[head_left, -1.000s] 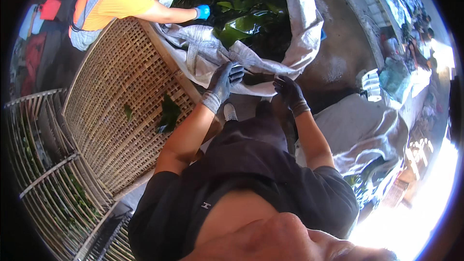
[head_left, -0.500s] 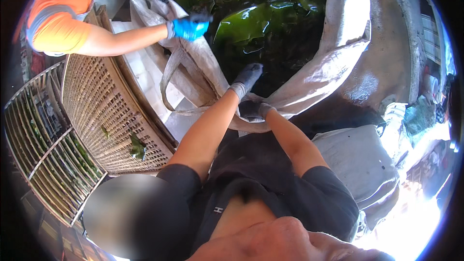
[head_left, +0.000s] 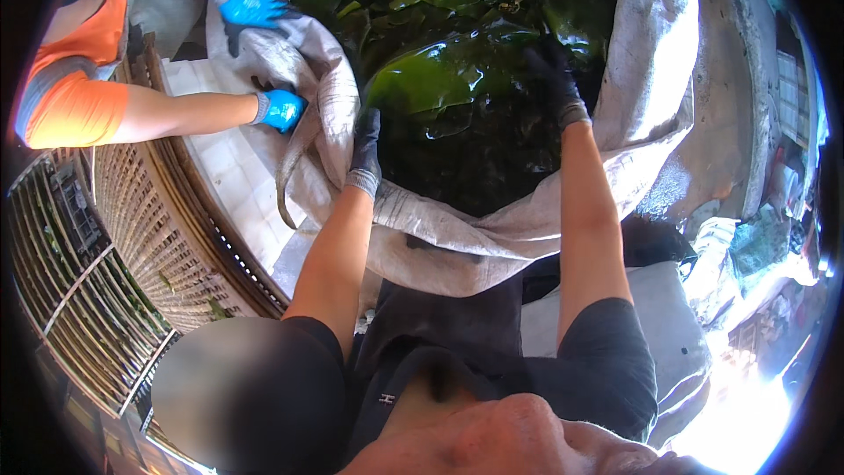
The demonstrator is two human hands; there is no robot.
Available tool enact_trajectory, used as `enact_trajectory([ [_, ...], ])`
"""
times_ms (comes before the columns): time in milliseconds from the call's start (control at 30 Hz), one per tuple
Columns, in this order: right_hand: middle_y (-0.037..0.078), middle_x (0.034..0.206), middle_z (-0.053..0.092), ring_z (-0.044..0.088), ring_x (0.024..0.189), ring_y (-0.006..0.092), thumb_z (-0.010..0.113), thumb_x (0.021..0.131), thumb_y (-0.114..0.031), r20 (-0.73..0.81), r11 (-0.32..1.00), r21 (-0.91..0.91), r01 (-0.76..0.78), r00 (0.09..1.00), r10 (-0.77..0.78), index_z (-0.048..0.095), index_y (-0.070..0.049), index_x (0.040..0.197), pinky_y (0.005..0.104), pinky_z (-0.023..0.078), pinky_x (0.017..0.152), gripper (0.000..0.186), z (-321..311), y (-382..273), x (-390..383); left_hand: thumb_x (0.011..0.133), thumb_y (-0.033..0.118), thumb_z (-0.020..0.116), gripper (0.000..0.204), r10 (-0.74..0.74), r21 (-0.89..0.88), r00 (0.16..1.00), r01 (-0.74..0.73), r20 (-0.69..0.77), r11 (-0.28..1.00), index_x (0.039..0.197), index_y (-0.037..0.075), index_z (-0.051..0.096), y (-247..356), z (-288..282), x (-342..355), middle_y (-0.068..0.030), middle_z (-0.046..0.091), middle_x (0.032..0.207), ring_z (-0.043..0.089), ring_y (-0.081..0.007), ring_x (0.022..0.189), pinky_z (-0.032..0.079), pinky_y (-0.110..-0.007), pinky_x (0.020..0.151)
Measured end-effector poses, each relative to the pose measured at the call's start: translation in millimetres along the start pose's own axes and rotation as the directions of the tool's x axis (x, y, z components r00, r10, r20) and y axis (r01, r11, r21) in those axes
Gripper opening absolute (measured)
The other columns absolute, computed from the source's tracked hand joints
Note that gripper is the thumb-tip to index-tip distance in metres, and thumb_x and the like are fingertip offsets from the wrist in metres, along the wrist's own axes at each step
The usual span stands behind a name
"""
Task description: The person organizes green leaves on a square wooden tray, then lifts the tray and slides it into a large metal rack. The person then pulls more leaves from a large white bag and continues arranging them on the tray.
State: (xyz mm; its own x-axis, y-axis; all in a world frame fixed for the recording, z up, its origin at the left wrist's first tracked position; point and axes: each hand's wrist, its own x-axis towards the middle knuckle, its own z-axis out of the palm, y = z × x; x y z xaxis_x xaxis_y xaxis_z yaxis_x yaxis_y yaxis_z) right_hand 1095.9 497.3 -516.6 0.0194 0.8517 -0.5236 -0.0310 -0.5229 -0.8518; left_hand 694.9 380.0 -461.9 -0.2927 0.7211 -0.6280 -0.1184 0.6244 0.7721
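Note:
A big whitish woven sack [head_left: 422,255], its rim rolled down, holds wet, dark green leafy pieces [head_left: 431,79] in dark liquid. My left hand [head_left: 366,145], in a dark grey glove, rests along the inner left side of the rim with its fingers stretched out. Over at the right inner side, my right hand [head_left: 556,79] reaches onto the leafy mass; its dark glove blends into the shade, but the fingers look extended. Neither hand appears to hold anything.
On the left a co-worker's blue-gloved hands [head_left: 283,111] are at the sack's rim. Below them stand a woven basket [head_left: 167,220] and a slatted rack [head_left: 79,281]. A grey covered bundle [head_left: 659,299] lies at lower right, beside wet concrete [head_left: 716,123].
My hands have moved apart from the near rim, left hand to the left side, right hand up and right. The rim is spread wider. The co-worker's hands have shifted left.

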Motion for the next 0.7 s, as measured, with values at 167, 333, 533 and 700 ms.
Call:
enact_trajectory([
  [167, 0.013, 0.127, 0.064, 0.06, 0.116, 0.0248, 0.069, 0.091, -0.035, 0.07, 0.864, -0.493, 0.105, 0.994, -0.081, 0.055, -0.006, 0.134, 0.0338, 0.046, 0.103, 0.054, 49.6, -14.8, -15.4, 0.098, 0.045, 0.056, 0.075, -0.012, 0.299, 1.0, 0.009, 0.009, 0.954, 0.153, 0.003, 0.027, 22.2, 46.1, 12.7, -0.0082, 0.032, 0.158, 0.031, -0.0235, 0.143, 0.032, -0.035, 0.117],
  [333, 0.015, 0.136, 0.058, 0.059, 0.12, 0.0262, 0.071, 0.089, -0.033, 0.311, 0.794, -0.451, 0.408, 0.906, -0.289, 0.053, -0.008, 0.137, 0.0331, 0.045, 0.104, 0.057, 102.2, 77.5, -18.6, 0.096, 0.039, 0.06, 0.068, -0.054, 0.383, 0.976, -0.033, 0.212, 0.923, 0.151, 0.008, 0.032, 5.0, 35.9, 38.8, -0.011, 0.041, 0.149, 0.04, -0.0241, 0.135, 0.038, -0.041, 0.112],
  [533, 0.01, 0.133, 0.06, 0.059, 0.118, 0.0203, 0.075, 0.087, -0.03, 0.117, 0.917, -0.041, 0.396, 0.914, -0.389, 0.05, -0.006, 0.141, 0.0313, 0.047, 0.101, 0.063, 33.1, 177.8, 30.1, 0.101, 0.026, 0.051, 0.045, 0.116, 0.306, 0.838, -0.319, 0.533, 0.897, 0.14, 0.002, 0.047, 11.1, 21.9, 69.3, -0.0104, 0.057, 0.135, 0.055, -0.0248, 0.122, 0.046, -0.036, 0.105],
  [700, 0.009, 0.127, 0.062, 0.059, 0.113, 0.0169, 0.076, 0.087, -0.022, 0.03, 0.944, -0.279, 0.178, 0.984, -0.177, 0.055, -0.005, 0.137, 0.0292, 0.048, 0.097, 0.057, 26.0, 67.2, 5.5, 0.102, 0.026, 0.048, 0.044, 0.114, 0.351, 0.82, -0.361, 0.562, 0.864, 0.139, 0.001, 0.047, -2.4, 77.2, 113.7, -0.0111, 0.056, 0.136, 0.054, -0.0249, 0.123, 0.044, -0.036, 0.106],
])
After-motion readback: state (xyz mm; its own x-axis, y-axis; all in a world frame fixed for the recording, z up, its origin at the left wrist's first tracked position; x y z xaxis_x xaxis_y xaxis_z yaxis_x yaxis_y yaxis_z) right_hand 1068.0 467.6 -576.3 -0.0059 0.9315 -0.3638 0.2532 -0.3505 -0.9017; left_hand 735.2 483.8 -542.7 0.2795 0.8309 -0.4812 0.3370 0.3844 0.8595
